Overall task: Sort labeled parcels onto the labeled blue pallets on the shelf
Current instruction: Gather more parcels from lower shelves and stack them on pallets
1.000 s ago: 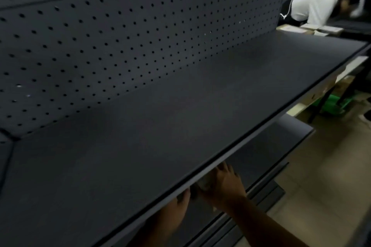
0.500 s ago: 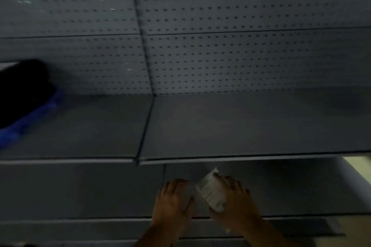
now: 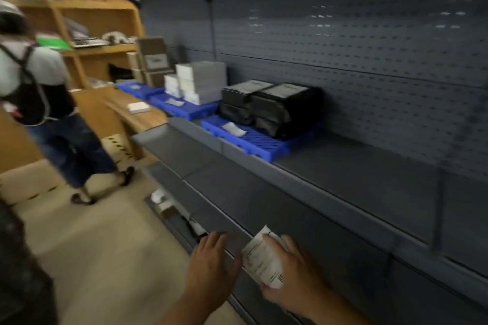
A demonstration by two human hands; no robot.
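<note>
Right hand (image 3: pixel 293 281) grips a labeled white parcel (image 3: pixel 261 262), left hand (image 3: pixel 211 265) spread empty beside it; best match its label against the blue pallets (image 3: pixel 264 144).

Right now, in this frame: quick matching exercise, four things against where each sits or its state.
1 white parcel
2 black parcels
3 white boxes
4 left hand

A on the middle blue pallet
B gripped by the right hand
C open, gripping nothing
D on the nearest blue pallet

Pairs: 1-B, 2-D, 3-A, 4-C.
</note>
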